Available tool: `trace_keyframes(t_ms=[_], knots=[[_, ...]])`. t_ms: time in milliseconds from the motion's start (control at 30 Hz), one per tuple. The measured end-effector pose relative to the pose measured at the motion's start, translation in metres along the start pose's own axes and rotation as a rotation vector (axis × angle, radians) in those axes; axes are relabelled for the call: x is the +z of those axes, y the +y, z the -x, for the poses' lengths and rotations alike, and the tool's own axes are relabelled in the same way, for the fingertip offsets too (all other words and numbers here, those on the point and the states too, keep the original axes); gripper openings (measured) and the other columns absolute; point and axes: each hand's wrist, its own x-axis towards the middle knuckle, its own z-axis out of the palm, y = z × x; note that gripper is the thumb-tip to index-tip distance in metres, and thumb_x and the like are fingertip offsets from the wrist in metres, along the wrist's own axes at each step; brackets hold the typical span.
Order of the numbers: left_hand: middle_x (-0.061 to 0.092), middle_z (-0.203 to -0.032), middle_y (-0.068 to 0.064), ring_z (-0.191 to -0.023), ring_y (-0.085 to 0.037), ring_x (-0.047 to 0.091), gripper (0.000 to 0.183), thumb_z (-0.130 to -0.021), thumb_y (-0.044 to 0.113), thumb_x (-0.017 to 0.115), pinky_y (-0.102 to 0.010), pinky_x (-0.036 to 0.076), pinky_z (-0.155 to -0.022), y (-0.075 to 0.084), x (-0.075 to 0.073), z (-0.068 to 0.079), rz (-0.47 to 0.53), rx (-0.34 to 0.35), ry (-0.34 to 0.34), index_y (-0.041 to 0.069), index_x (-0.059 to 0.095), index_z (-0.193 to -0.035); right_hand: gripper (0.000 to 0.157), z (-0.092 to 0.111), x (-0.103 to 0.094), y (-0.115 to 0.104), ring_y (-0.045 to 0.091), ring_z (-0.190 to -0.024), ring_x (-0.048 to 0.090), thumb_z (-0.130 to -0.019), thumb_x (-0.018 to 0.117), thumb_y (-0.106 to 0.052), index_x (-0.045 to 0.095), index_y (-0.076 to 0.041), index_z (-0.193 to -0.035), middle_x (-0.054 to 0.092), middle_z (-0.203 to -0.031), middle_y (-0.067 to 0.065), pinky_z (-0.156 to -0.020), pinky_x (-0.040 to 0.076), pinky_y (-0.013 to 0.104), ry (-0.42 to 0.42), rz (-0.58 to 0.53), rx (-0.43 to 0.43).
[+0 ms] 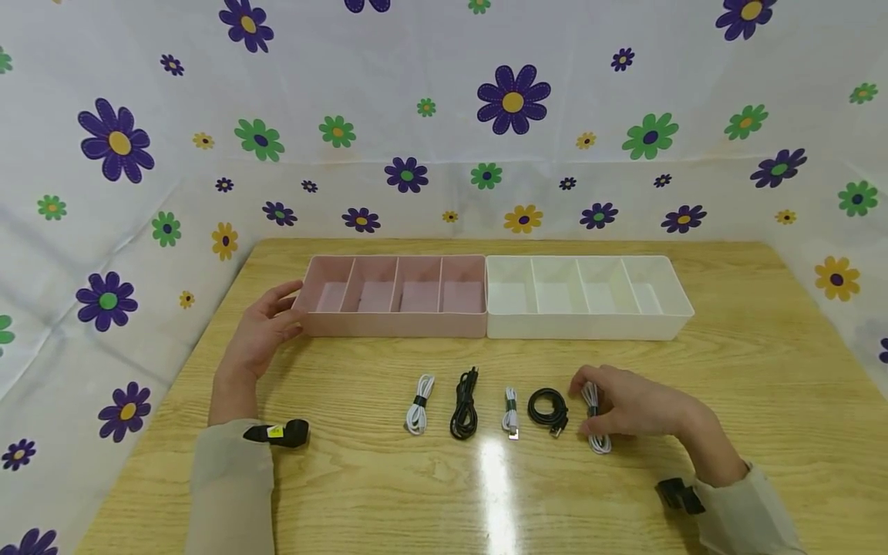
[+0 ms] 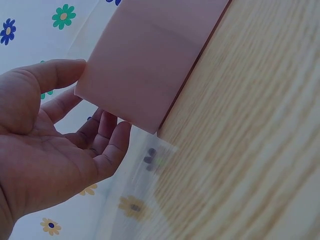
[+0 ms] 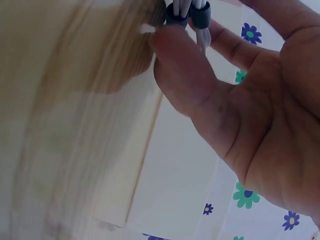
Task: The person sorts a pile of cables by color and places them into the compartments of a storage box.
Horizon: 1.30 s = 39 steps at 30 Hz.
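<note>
My left hand (image 1: 255, 339) touches the left end of a pink divided box (image 1: 395, 325), its fingers loosely bent; the left wrist view shows the fingertips at the edges of the box's end wall (image 2: 150, 55). At the right, my right hand (image 1: 634, 401) has thumb and fingers around a bundled white cable (image 1: 600, 443) with a dark tie. In the right wrist view the cable (image 3: 204, 37) stands between the thumb and the fingers, partly cut off by the frame's top. A coiled black cable (image 1: 548, 408) lies just left of this hand.
A white divided box (image 1: 583, 327) stands against the pink one's right end. Left of the black coil lie a small white cable (image 1: 510, 412), a longer black cable (image 1: 463, 416) and another white cable (image 1: 418, 412). A flowered cloth (image 1: 444, 139) hangs behind the wooden table (image 1: 375, 493).
</note>
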Motion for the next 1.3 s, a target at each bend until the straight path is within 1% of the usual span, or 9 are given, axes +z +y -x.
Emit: trace_keyframes(t_ms=[133, 267, 367, 500, 600, 733, 933, 1067, 1300], knots=[[0.029, -0.157, -0.020, -0.125, -0.020, 0.044, 0.060, -0.104, 0.029, 0.051, -0.042, 0.040, -0.108, -0.004, -0.001, -0.002, -0.007, -0.008, 0.001, 0.018, 0.027, -0.158, 0.052, -0.001, 0.003, -0.004, 0.018, -0.080, 0.048, -0.086, 0.078, -0.034, 0.056, -0.010, -0.126, 0.052, -0.105, 0.012, -0.068, 0.043, 0.031, 0.069, 0.083, 0.037], [0.028, -0.158, -0.019, -0.131, -0.026, 0.041, 0.060, -0.104, 0.029, 0.051, -0.049, 0.035, -0.111, -0.006, -0.001, -0.004, 0.006, -0.009, 0.004, 0.019, 0.027, -0.158, 0.058, -0.002, 0.006, -0.009, 0.018, -0.073, 0.049, -0.086, 0.078, -0.033, 0.053, -0.010, -0.132, 0.048, -0.109, 0.019, -0.064, 0.043, 0.032, 0.156, 0.111, 0.076], [0.028, -0.157, -0.019, -0.131, -0.027, 0.040, 0.060, -0.104, 0.028, 0.051, -0.050, 0.036, -0.111, -0.006, -0.001, -0.005, 0.014, -0.006, 0.004, 0.018, 0.027, -0.158, 0.058, -0.002, 0.007, -0.012, 0.017, -0.070, 0.049, -0.086, 0.078, -0.030, 0.053, -0.010, -0.134, 0.046, -0.112, 0.022, -0.062, 0.043, 0.032, 0.202, 0.132, 0.087], [0.029, -0.157, -0.019, -0.129, -0.025, 0.042, 0.060, -0.104, 0.030, 0.052, -0.045, 0.039, -0.109, -0.005, -0.001, -0.005, 0.001, -0.010, 0.007, 0.019, 0.028, -0.158, 0.055, -0.003, 0.009, -0.016, 0.016, -0.070, 0.050, -0.086, 0.078, -0.026, 0.054, -0.009, -0.133, 0.047, -0.117, 0.021, -0.063, 0.045, 0.031, 0.228, 0.161, 0.060], [0.029, -0.156, -0.018, -0.129, -0.023, 0.042, 0.060, -0.104, 0.031, 0.052, -0.043, 0.040, -0.108, -0.004, -0.001, -0.004, -0.002, -0.011, 0.008, 0.019, 0.028, -0.158, 0.053, -0.006, 0.012, -0.019, 0.015, -0.077, 0.053, -0.086, 0.078, -0.026, 0.056, -0.010, -0.132, 0.049, -0.120, 0.017, -0.069, 0.047, 0.032, 0.226, 0.163, 0.029], [0.028, -0.156, -0.018, -0.128, -0.022, 0.042, 0.061, -0.104, 0.032, 0.051, -0.046, 0.037, -0.110, -0.005, -0.001, -0.004, 0.016, -0.007, 0.000, 0.019, 0.027, -0.158, 0.054, -0.010, 0.016, -0.021, 0.015, -0.083, 0.053, -0.087, 0.077, -0.026, 0.057, -0.012, -0.135, 0.052, -0.123, 0.011, -0.072, 0.047, 0.031, 0.182, 0.165, 0.009], [0.027, -0.156, -0.018, -0.127, -0.020, 0.042, 0.061, -0.104, 0.031, 0.051, -0.047, 0.036, -0.110, -0.005, -0.001, -0.004, 0.017, -0.008, 0.002, 0.018, 0.026, -0.159, 0.059, -0.010, 0.020, -0.023, 0.011, -0.082, 0.053, -0.087, 0.077, -0.025, 0.054, -0.013, -0.140, 0.056, -0.123, 0.009, -0.069, 0.046, 0.028, 0.153, 0.215, -0.012], [0.027, -0.157, -0.018, -0.127, -0.021, 0.042, 0.061, -0.104, 0.031, 0.050, -0.048, 0.035, -0.111, -0.005, -0.001, -0.004, 0.017, -0.012, 0.006, 0.018, 0.026, -0.159, 0.061, -0.011, 0.020, -0.027, 0.010, -0.080, 0.052, -0.087, 0.077, -0.027, 0.053, -0.015, -0.142, 0.057, -0.122, 0.007, -0.068, 0.046, 0.029, 0.137, 0.222, 0.014], [0.029, -0.155, -0.018, -0.123, -0.018, 0.043, 0.060, -0.105, 0.030, 0.049, -0.035, 0.042, -0.103, -0.004, -0.002, -0.003, 0.000, -0.006, 0.002, 0.018, 0.026, -0.159, 0.061, -0.012, 0.022, -0.028, 0.008, -0.082, 0.054, -0.087, 0.077, -0.022, 0.054, -0.013, -0.142, 0.059, -0.117, 0.005, -0.069, 0.048, 0.029, 0.120, 0.226, 0.030]])
